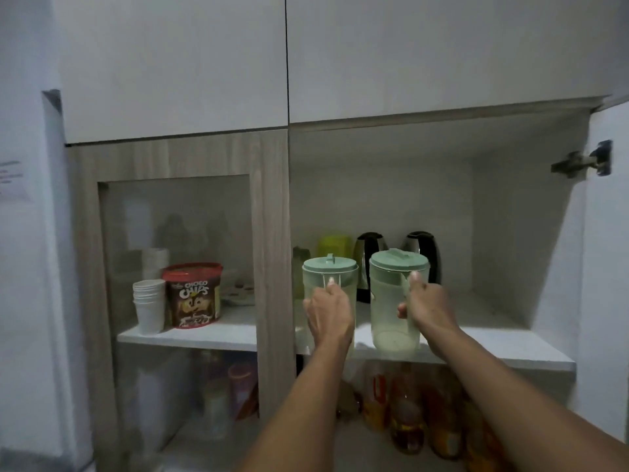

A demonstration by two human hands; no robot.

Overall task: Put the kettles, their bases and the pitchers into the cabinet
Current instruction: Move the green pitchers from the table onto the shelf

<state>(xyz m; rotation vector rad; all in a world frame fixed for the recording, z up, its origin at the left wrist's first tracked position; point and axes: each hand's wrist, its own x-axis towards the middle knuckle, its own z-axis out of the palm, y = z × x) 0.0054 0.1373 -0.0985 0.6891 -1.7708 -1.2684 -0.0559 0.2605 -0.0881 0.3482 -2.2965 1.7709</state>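
While both arms reach forward, left hand (pixel 328 311) grips left pitcher (pixel 329 284), right hand (pixel 427 306) right pitcher (pixel 394 301).

Dim light is falling on a plain white wall (pixel 23 267) at the left, where a paper notice (pixel 13 180) is hanging. Two flat white upper doors (pixel 170 63) are staying closed above. A wood-framed glass door (pixel 272 267) is standing beside the open side, and a metal hinge (pixel 578 161) is sticking out at the right.

Two translucent pale-green plastic pitchers (pixel 391 308) look matt; two glossy black-and-steel metal kettles (pixel 422 248) shine; the wood-grain cabinet frame (pixel 272 233) looks matt.
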